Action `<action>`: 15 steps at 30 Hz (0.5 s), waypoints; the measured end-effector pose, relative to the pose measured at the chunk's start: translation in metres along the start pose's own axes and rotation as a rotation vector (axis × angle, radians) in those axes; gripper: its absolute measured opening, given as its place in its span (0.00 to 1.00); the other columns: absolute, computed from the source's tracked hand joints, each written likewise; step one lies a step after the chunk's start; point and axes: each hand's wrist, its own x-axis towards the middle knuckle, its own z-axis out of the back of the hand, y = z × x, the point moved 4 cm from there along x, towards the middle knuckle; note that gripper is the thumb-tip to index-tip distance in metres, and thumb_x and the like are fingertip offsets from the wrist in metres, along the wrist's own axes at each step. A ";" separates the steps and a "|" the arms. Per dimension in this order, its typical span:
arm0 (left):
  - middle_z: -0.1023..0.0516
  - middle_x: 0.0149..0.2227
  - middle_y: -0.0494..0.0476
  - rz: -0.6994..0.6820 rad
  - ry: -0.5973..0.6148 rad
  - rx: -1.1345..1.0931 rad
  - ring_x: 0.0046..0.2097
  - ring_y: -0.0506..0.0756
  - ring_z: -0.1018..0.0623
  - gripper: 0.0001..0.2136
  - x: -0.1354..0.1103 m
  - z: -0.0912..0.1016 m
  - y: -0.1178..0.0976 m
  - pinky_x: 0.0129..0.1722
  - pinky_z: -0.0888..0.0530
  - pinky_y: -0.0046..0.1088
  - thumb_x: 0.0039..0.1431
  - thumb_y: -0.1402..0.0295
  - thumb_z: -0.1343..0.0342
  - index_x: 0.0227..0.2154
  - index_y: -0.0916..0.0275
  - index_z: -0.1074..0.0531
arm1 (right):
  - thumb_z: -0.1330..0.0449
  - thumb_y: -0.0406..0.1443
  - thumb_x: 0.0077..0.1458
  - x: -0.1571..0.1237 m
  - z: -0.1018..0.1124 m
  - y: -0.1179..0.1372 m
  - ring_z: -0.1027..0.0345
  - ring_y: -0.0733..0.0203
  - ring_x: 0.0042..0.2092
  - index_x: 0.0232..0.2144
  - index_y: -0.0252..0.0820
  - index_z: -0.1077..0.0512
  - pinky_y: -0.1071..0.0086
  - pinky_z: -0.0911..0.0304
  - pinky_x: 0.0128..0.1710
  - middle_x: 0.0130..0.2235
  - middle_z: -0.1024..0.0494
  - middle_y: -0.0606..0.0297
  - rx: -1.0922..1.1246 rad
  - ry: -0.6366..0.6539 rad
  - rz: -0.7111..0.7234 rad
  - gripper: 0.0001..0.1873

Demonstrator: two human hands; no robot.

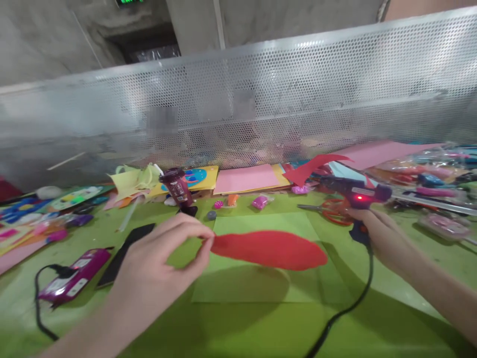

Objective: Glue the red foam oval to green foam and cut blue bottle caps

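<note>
Between thumb and fingertips, my left hand [169, 253] pinches one end of a long red cutout [272, 248] with wavy edges, which looks like felt or paper. The cutout hovers over a light green sheet [238, 291] and casts a shadow on it. At the right, my right hand [372, 228] is wrapped around the handle of a dark hot glue gun [357, 191] with a lit red light. Its nozzle points left, and a black cord [343, 311] runs down from the grip. Just behind the gun lie scissors [333, 211] with orange handles.
A magenta power strip [74, 276] and a dark flat slab [126, 253] lie at the left. Behind stand a maroon cup [178, 189] and stacked pink paper [246, 179]. Craft supplies crowd both sides. A perforated metal screen [298, 89] borders the green table's back.
</note>
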 end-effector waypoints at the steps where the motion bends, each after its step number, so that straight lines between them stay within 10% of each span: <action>1: 0.26 0.31 0.49 0.033 -0.003 0.004 0.33 0.52 0.26 0.02 0.003 0.006 -0.001 0.34 0.30 0.28 0.54 0.70 0.48 0.29 0.56 0.32 | 0.39 0.45 0.36 -0.002 0.000 0.001 0.46 0.65 0.25 0.25 0.43 0.34 0.72 0.46 0.22 0.23 0.39 0.71 0.018 -0.007 0.001 0.15; 15: 0.25 0.27 0.48 0.329 0.087 0.038 0.26 0.50 0.30 0.06 0.035 0.019 0.014 0.28 0.32 0.26 0.52 0.63 0.48 0.28 0.58 0.30 | 0.44 0.43 0.43 -0.039 -0.003 0.027 0.33 0.56 0.40 0.27 0.44 0.29 0.70 0.39 0.40 0.36 0.24 0.64 0.210 0.266 0.229 0.11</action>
